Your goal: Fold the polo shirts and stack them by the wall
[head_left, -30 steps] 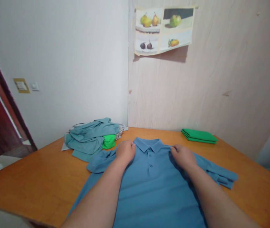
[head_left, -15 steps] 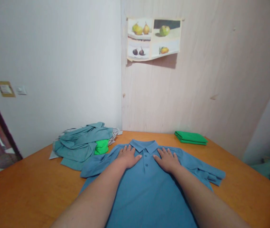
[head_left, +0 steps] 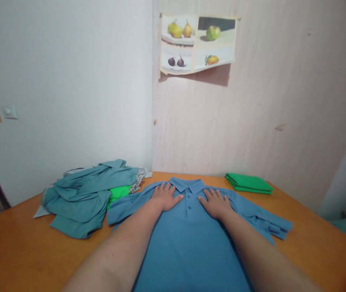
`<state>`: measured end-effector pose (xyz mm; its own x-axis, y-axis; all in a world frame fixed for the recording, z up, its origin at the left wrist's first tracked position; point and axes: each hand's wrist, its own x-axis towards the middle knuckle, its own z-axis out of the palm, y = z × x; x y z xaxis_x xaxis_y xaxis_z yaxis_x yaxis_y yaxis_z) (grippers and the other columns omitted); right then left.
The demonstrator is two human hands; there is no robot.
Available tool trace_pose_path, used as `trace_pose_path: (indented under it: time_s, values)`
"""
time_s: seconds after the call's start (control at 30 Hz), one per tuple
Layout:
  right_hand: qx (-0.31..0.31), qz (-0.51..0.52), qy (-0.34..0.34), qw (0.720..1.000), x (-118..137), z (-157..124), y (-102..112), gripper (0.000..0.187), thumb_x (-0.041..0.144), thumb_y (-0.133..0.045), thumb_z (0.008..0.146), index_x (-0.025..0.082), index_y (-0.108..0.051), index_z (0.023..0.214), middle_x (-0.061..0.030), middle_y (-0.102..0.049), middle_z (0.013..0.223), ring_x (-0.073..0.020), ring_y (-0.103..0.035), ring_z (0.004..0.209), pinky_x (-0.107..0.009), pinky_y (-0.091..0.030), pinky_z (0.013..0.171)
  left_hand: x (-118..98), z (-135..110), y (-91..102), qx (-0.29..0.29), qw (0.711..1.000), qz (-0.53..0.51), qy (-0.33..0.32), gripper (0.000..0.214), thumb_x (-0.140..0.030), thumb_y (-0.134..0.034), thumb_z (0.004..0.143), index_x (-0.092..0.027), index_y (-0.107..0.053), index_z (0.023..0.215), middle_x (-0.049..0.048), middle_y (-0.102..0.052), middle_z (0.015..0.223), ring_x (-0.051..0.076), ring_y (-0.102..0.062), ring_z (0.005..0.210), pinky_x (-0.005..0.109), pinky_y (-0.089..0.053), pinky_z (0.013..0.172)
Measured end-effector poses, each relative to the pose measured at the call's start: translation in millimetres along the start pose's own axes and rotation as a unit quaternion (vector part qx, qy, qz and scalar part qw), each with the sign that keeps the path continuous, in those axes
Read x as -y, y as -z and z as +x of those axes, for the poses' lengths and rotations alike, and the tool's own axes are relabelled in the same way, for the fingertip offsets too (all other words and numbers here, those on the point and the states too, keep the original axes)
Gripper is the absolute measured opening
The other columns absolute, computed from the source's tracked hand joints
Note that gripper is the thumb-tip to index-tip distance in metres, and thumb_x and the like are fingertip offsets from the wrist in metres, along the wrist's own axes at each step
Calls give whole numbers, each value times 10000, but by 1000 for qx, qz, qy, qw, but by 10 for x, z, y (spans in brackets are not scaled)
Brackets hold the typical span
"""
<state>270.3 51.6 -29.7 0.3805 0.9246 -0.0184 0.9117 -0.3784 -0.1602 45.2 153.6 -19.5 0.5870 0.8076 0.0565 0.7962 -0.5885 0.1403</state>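
A blue polo shirt lies spread on the table, front up, its collar pointing away from me and its sleeves out to the sides. My left hand rests flat on the shirt's left shoulder area, just below the collar, fingers spread. On the other side of the button placket, my right hand lies flat with its fingers apart. Neither hand grips the cloth. My forearms cover parts of the shirt's sides, and its lower hem is out of view.
A loose heap of clothes, teal, bright green and striped, lies at the back left of the orange-brown table. At the back right sits a folded green cloth. A wall with a fruit poster stands behind the table.
The camera view has shifted slightly closer. The clothes heap now appears further left and lower, apart from the left sleeve's end. Both hands stay flat on the shirt at nearly the same spots.
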Motion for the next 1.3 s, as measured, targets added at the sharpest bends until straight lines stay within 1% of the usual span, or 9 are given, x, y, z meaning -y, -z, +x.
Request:
trace_pose_path:
  time_s: [0.27,0.5,0.6,0.67,0.77,0.87,0.97,1.1,1.3]
  values:
    - [-7,-12,-4,1000,-54,411,-19,816,723,-165,922,250,-267,1580,-96,-187,1660,-358,-146,1510,-623,-107,1166,82,438,-19,1,1000,4,-7,952,-851,-138,832,-251,-316,1548,124,-221,1645,394,-180,1502,612,-168,1165]
    - [-14,-25,13,1000,-102,626,34,757,684,-210,947,257,-312,1564,-106,-225,1649,-365,-196,1497,-631,-142,1161,133,701,-19,-2,1000,9,-14,955,-860,-138,829,-248,-359,1529,126,-228,1644,402,-209,1491,602,-184,1161]
    - [-30,-23,29,999,-96,639,55,696,633,-279,973,236,-371,1537,-133,-288,1622,-360,-259,1475,-604,-223,1151,142,742,-40,-22,999,19,-19,925,-837,-158,850,-225,-421,1492,146,-298,1616,393,-263,1471,582,-226,1146]
    - [-48,-16,45,998,-78,608,84,603,574,-373,988,222,-473,1467,-151,-398,1558,-346,-380,1408,-548,-329,1119,132,723,-44,-55,997,34,-30,857,-792,-206,881,-199,-513,1418,164,-409,1552,377,-336,1433,551,-256,1136]
    - [-68,-6,56,996,-46,500,154,399,427,-546,979,205,-585,1308,-125,-567,1364,-265,-587,1171,-464,-501,974,91,636,-13,-120,990,65,-22,686,-660,-307,932,-156,-637,1261,191,-562,1393,362,-437,1347,508,-283,1122]
    - [-75,-2,56,996,-44,335,243,358,364,-618,954,184,-586,1262,-87,-600,1270,-224,-629,1052,-439,-554,882,31,532,55,-142,987,77,12,529,-470,-332,971,-132,-659,1213,212,-595,1320,364,-464,1309,519,-305,1097]
    - [-78,-1,53,996,-120,129,336,330,374,-582,970,189,-616,1241,-110,-616,1269,-234,-628,1075,-423,-537,918,-25,447,133,-109,991,73,31,448,-351,-368,957,-108,-688,1154,236,-626,1256,372,-531,1240,535,-360,1052]
    - [-78,5,43,996,-394,-214,445,415,376,-436,994,135,-655,1252,-175,-669,1251,-288,-628,1154,-380,-474,1010,-71,275,222,-70,994,60,56,428,-361,-424,924,-111,-693,1142,235,-667,1182,355,-614,1128,486,-465,968]
    - [-68,28,54,996,-895,-916,360,527,423,-332,974,152,-656,1289,-121,-645,1342,-282,-584,1249,-371,-409,1078,-110,-397,249,-68,996,35,44,442,-388,-364,958,-134,-664,1161,186,-658,1189,308,-628,1097,428,-482,969]
